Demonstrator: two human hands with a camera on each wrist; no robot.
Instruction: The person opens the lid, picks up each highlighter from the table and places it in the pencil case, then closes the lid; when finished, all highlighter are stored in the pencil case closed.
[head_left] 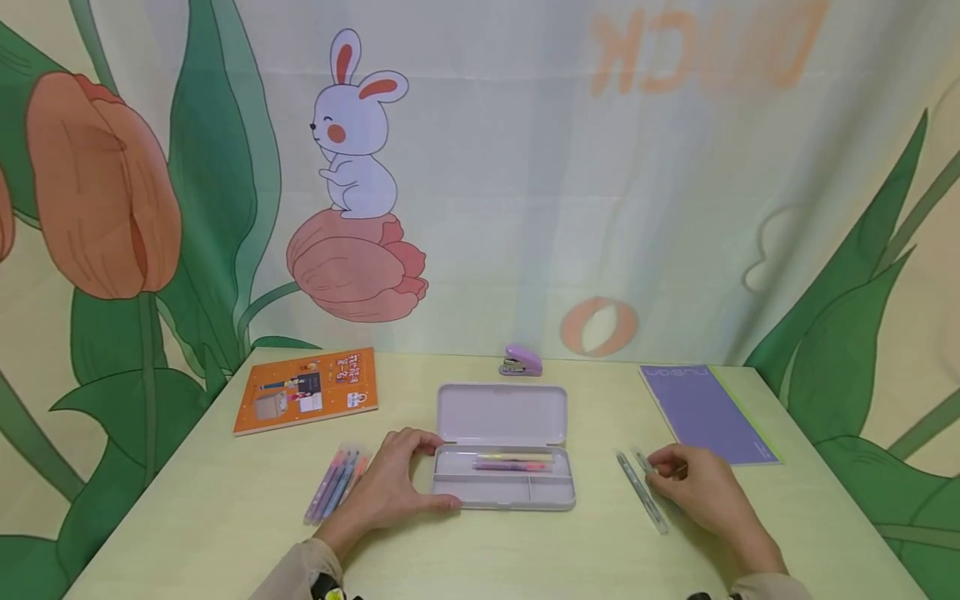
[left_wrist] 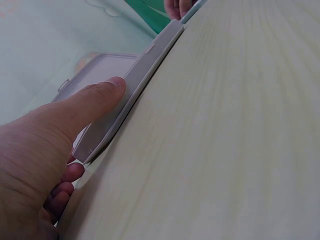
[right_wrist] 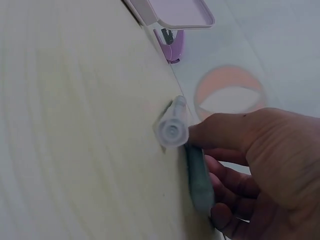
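Note:
An open pale lilac pencil case (head_left: 504,493) lies on the table, its lid (head_left: 502,414) tipped back. My left hand (head_left: 386,483) grips its left end, thumb (left_wrist: 97,100) against the front wall and fingers round the far corner. Two markers, yellow and pink (head_left: 510,467), lie in the long rear compartment. At the right, my right hand (head_left: 701,492) pinches a green-grey marker (right_wrist: 199,180) between thumb and fingers, close over the table; the fingers partly cover it. Beside it, to the left, lies another grey marker (head_left: 642,492) with clear ends.
Several coloured markers (head_left: 335,485) lie bunched left of the left hand. An orange book (head_left: 307,392) lies at the back left, a purple notebook (head_left: 708,414) at the back right. Behind the case stands a small purple stapler (head_left: 521,362), near the printed curtain (head_left: 510,183).

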